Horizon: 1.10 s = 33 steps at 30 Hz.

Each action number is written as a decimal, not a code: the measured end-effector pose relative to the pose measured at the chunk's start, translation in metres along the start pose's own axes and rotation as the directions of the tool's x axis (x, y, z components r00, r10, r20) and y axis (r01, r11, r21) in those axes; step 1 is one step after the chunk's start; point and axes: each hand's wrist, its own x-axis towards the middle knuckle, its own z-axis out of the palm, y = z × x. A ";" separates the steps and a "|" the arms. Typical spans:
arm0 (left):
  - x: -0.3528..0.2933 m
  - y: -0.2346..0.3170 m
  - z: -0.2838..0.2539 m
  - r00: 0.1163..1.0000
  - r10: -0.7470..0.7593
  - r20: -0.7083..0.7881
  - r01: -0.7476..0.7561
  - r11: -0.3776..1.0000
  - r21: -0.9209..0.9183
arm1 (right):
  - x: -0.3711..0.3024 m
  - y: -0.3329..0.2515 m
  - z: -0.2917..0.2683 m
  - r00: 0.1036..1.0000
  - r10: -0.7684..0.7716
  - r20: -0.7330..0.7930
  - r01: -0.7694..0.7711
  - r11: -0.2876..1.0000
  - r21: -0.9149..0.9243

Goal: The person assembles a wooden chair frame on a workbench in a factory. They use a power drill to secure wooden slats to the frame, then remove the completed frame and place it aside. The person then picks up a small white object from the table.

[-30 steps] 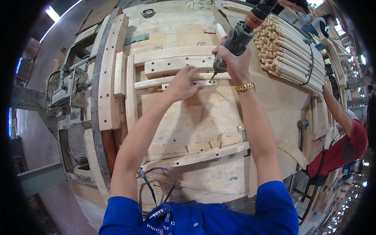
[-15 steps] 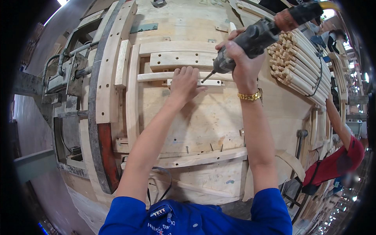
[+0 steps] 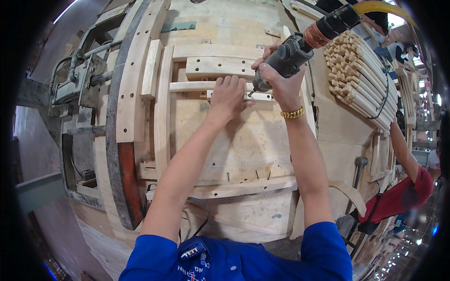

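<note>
My left hand holds down a small pale wooden strip, its fingers bent over the wooden rail just beyond and its thumb out along the strip. In my right hand is a black power drill, with a yellow hose running off from its orange-and-black back end. The drill points down and to the left. Its bit meets the strip just right of my left thumb, with only a short length showing. Farther off lies a thick wooden block with drilled holes.
A wooden frame side and a steel-edged clamp machine stand at left. Several screws stick up by the near rail. Bundled wooden spindles lie at right. A person in a red top reaches in there.
My right hand has brought the drill lower and nearer the strip, and less of the bit shows. My left hand keeps its hold. The whole view has shifted slightly.
</note>
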 end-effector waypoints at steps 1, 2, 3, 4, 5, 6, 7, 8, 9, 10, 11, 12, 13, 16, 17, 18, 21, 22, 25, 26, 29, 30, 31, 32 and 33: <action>-0.001 0.002 0.000 1.000 -0.007 0.020 0.008 1.000 -0.009 | -0.003 0.001 0.000 1.000 0.008 -0.009 -0.009 1.000 -0.011; 0.000 0.001 -0.002 1.000 -0.012 0.029 0.012 1.000 -0.011 | -0.002 0.001 0.001 1.000 0.004 -0.017 -0.004 1.000 -0.021; 0.002 0.001 -0.003 0.999 -0.016 0.039 0.016 1.000 -0.013 | -0.001 0.000 0.001 1.000 -0.001 -0.024 0.000 1.000 -0.031; 0.004 0.001 -0.004 0.999 -0.019 0.037 0.019 1.000 -0.019 | 0.000 -0.002 0.000 1.000 0.004 -0.030 -0.005 0.999 -0.036; 0.002 0.001 -0.004 0.999 -0.026 0.042 0.027 0.999 -0.025 | -0.002 -0.003 0.002 0.999 0.015 -0.035 -0.017 0.999 -0.037; 0.000 0.001 -0.003 0.998 -0.033 0.046 0.034 0.999 -0.030 | -0.003 -0.005 0.004 0.999 0.027 -0.041 -0.029 0.999 -0.038; 0.000 0.000 -0.003 0.997 -0.040 0.061 0.041 0.999 -0.027 | -0.001 -0.006 0.005 0.999 0.016 -0.042 -0.018 0.999 -0.044; 0.002 0.001 -0.003 0.996 -0.040 0.075 0.042 0.999 -0.025 | 0.002 -0.007 0.003 0.999 0.004 -0.048 -0.006 0.998 -0.055; 0.004 0.003 -0.004 0.995 -0.040 0.088 0.043 0.999 -0.024 | 0.004 -0.008 0.001 0.998 -0.009 -0.055 0.005 0.998 -0.066; 0.005 0.004 -0.004 0.996 -0.037 0.081 0.040 0.999 -0.031 | 0.005 -0.009 -0.001 0.998 -0.023 -0.064 0.019 0.998 -0.066; 0.004 0.004 -0.003 0.997 -0.039 0.072 0.041 0.998 -0.038 | 0.007 -0.010 -0.001 0.997 -0.037 -0.068 0.032 0.997 -0.066; 0.004 0.003 -0.002 0.997 -0.040 0.062 0.043 0.998 -0.045 | 0.008 -0.011 -0.001 0.996 -0.050 -0.072 0.046 0.997 -0.066; 0.003 0.004 -0.001 0.999 -0.030 0.037 0.032 0.998 -0.054 | 0.008 -0.014 -0.001 0.996 -0.041 -0.080 0.034 0.996 -0.077; 0.000 -0.011 -0.003 0.999 -0.016 -0.032 0.015 0.999 -0.038 | 0.015 -0.030 0.013 0.995 -0.043 -0.090 0.041 0.999 -0.027; -0.002 -0.013 -0.004 1.000 -0.001 -0.031 0.000 0.999 -0.032 | 0.014 -0.037 0.014 0.993 -0.049 -0.111 0.052 0.998 0.024; -0.005 -0.016 -0.006 0.999 0.012 -0.030 -0.013 1.000 -0.025 | 0.015 -0.042 0.015 0.990 -0.053 -0.131 0.063 0.995 0.075; -0.012 -0.034 -0.011 0.999 -0.034 -0.014 0.034 0.999 -0.043 | 0.023 -0.036 0.023 0.990 -0.075 -0.121 0.089 0.989 0.117; -0.014 -0.037 -0.012 0.999 -0.031 -0.026 0.030 0.998 -0.053 | 0.023 -0.033 0.027 0.991 -0.084 -0.108 0.098 0.987 0.127; -0.016 -0.038 -0.011 0.996 -0.016 -0.093 0.010 0.998 -0.059 | 0.019 -0.018 0.036 0.996 -0.047 -0.077 0.051 0.998 0.049; -0.016 -0.036 -0.011 0.995 -0.006 -0.104 0.000 0.998 -0.056 | 0.015 -0.012 0.038 0.997 -0.030 -0.072 0.031 0.999 0.016; -0.016 -0.037 -0.012 0.998 -0.024 -0.050 0.022 0.999 -0.041 | 0.012 0.001 0.044 0.999 0.013 -0.046 -0.014 1.000 -0.027; -0.016 -0.037 -0.013 0.999 -0.030 -0.046 0.028 0.999 -0.036 | 0.011 0.002 0.047 0.999 0.031 -0.031 -0.032 0.999 -0.043; -0.017 -0.036 -0.013 0.999 -0.034 -0.042 0.033 0.999 -0.032 | 0.012 0.003 0.048 0.999 0.033 -0.021 -0.034 0.998 -0.054; -0.017 -0.036 -0.013 0.999 -0.036 -0.040 0.035 0.999 -0.026 | 0.014 0.004 0.049 1.000 0.014 -0.009 -0.014 0.996 -0.083; -0.016 -0.036 -0.013 0.998 -0.035 -0.044 0.034 0.999 -0.027 | 0.015 0.006 0.049 1.000 -0.005 0.003 0.005 0.994 -0.112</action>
